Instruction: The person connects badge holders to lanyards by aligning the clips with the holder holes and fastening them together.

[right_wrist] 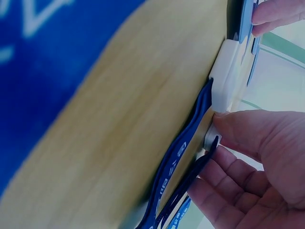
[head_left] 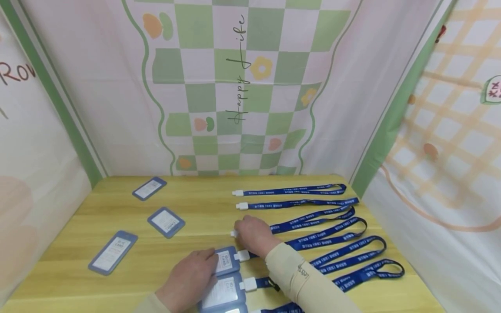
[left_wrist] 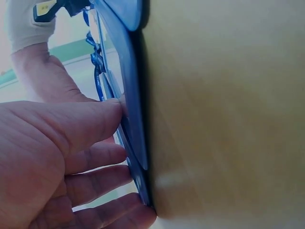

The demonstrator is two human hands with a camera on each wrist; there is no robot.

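My left hand (head_left: 192, 276) rests over blue-framed badge holders on the table. One badge holder (head_left: 226, 261) lies against its fingertips, and a larger badge holder (head_left: 223, 292) is partly under the hand. In the left wrist view, the left thumb (left_wrist: 86, 121) and fairly straight fingers touch a holder's edge. My right hand (head_left: 254, 234) pinches the white clip (right_wrist: 212, 137) of a navy lanyard (head_left: 309, 220). Beside that clip, another white clip (right_wrist: 225, 76) sits against a badge holder. The right fingers partly hide the pinched clip in the head view.
Three loose badge holders lie at the left, including a slanted one (head_left: 113, 252). Two more lanyards, one of them the farthest (head_left: 289, 190), stretch across the back right. Several looped lanyards (head_left: 348, 256) lie under and beyond the right sleeve. Printed curtains (head_left: 242, 87) enclose the wooden table (head_left: 203, 191).
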